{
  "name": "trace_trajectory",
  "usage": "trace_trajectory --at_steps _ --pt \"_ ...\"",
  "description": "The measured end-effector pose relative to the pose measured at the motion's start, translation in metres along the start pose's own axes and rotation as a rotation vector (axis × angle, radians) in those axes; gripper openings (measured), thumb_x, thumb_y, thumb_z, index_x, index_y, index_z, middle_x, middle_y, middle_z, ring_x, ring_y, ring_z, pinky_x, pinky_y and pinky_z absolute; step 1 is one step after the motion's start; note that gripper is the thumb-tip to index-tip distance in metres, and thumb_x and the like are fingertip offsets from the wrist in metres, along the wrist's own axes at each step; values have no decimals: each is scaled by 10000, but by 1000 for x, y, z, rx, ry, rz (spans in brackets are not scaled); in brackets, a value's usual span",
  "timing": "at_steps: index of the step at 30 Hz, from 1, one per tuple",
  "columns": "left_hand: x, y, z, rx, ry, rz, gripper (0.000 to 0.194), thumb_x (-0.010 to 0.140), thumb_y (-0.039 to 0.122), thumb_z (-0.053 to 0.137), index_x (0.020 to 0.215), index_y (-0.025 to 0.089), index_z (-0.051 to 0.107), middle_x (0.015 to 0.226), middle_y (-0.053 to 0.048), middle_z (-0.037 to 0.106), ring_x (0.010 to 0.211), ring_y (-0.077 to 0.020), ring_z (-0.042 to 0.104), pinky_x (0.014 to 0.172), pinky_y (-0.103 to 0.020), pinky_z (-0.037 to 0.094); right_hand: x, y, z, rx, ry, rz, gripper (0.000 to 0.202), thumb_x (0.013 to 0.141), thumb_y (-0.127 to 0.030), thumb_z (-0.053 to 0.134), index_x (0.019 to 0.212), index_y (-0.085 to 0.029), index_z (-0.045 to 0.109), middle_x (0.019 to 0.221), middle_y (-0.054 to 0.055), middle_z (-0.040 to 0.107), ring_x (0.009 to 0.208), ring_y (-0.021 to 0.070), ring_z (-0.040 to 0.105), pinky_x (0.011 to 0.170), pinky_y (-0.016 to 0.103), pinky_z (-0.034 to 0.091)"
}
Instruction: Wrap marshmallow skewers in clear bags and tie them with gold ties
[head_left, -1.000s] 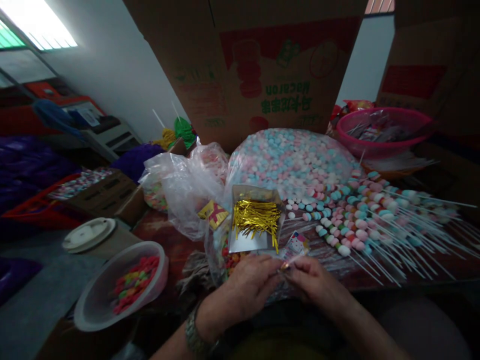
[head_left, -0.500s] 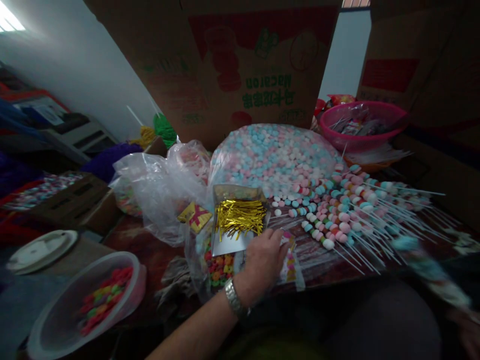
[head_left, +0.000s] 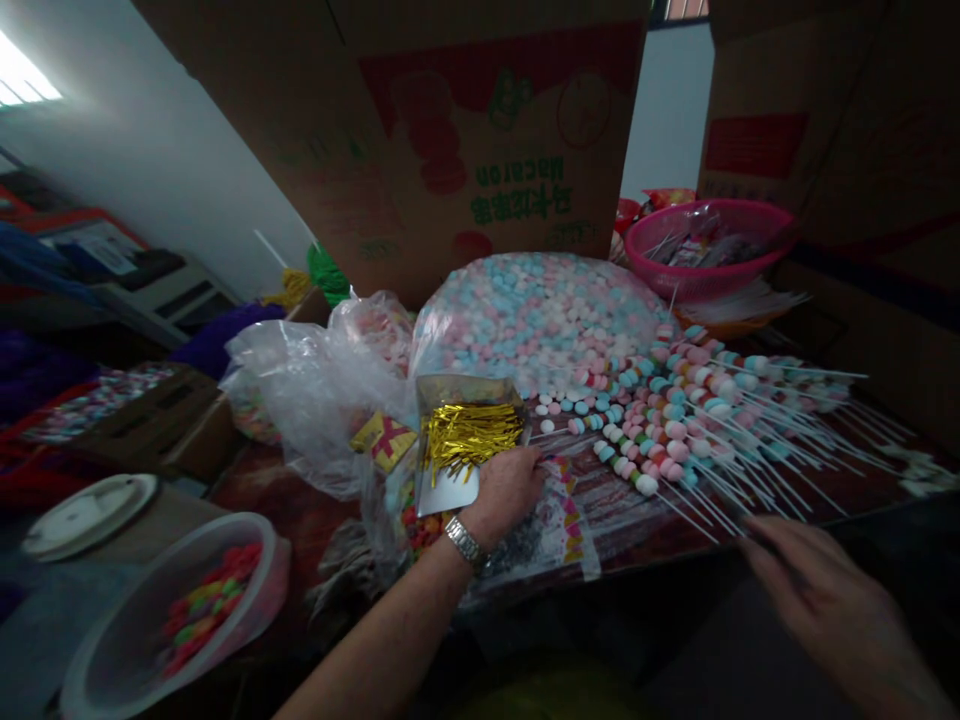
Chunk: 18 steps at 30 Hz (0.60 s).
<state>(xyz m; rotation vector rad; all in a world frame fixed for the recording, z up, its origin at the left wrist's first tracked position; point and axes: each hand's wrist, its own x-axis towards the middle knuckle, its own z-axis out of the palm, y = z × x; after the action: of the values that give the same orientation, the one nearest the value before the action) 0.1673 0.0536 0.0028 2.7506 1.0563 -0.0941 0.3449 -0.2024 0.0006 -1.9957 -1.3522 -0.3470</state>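
Gold twist ties (head_left: 471,437) | touching left hand (head_left: 504,490) | right hand (head_left: 825,590) well apart

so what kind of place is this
Probably a small candy-packing workshop or storeroom. A big bag of pastel marshmallows sits beside rows of marshmallow skewers, the left hand reaches gold twist ties, and printed cartons stand behind.

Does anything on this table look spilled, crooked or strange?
Yes. A few loose marshmallows lie on the bare table, outside the big marshmallow bag, beside the skewers. The cardboard box behind has its print upside down. The gold twist ties overhang their tray edge near the left hand.
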Motion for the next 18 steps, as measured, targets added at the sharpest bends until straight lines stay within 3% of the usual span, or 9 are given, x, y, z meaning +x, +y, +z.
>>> trace_trajectory --at_steps 2,4,5,7,9,11,14,18 --pt "-2 -4 -9 12 14 81 192 833 278 462 848 179 625 896 -84 645 871 -214 586 752 -299 416 37 -20 44 52 -19 -157 287 866 -333 485 1061 -151 589 1038 136 613 986 256 541 874 414 418" --pt "-4 -6 -13 25 21 145 184 820 276 482 795 178 636 884 -77 633 878 -213 572 775 -303 408 69 -47 90 115 -118 -253 378 815 -299 550 1158 -141 542 1195 147 543 1134 292 432 930 453 353" --pt "-4 -8 -13 33 23 161 183 815 266 486 769 175 638 863 -77 628 865 -214 570 772 -310 409 81 -60 110 158 -194 -268 342 793 -262 568 1120 -161 567 1185 130 550 1132 289 424 924 447 345" --pt "-5 -10 -10 42 39 157 164 806 240 491 786 169 637 853 -82 623 848 -221 569 758 -326 411 93 -77 143 227 -293 -274 142 780 -174 552 895 -195 634 960 73 629 982 235 499 879 398 361" --pt "-4 -13 -5 41 72 127 160 802 238 501 870 164 624 900 -88 620 869 -231 563 754 -340 411 94 -80 163 250 -304 -241 130 785 -124 517 744 -195 617 776 41 617 846 203 518 841 375 368" --pt "-3 -15 0 27 110 104 171 816 252 497 915 166 607 944 -86 614 896 -230 554 763 -344 405 90 -72 170 258 -283 -203 151 794 -114 495 709 -190 594 721 37 594 803 201 509 801 361 375" --pt "-2 -15 -1 -8 153 122 173 856 265 457 846 175 604 911 -62 617 904 -209 541 793 -336 385 84 -60 161 284 -272 -188 99 805 -149 498 768 -186 582 779 50 593 839 211 500 753 335 381" --pt "-9 -10 -24 -58 133 366 151 854 238 458 821 182 594 870 -43 616 879 -197 531 836 -352 360 77 -65 137 318 -309 -254 132 846 -185 460 752 -185 553 749 37 568 759 184 502 690 300 377"
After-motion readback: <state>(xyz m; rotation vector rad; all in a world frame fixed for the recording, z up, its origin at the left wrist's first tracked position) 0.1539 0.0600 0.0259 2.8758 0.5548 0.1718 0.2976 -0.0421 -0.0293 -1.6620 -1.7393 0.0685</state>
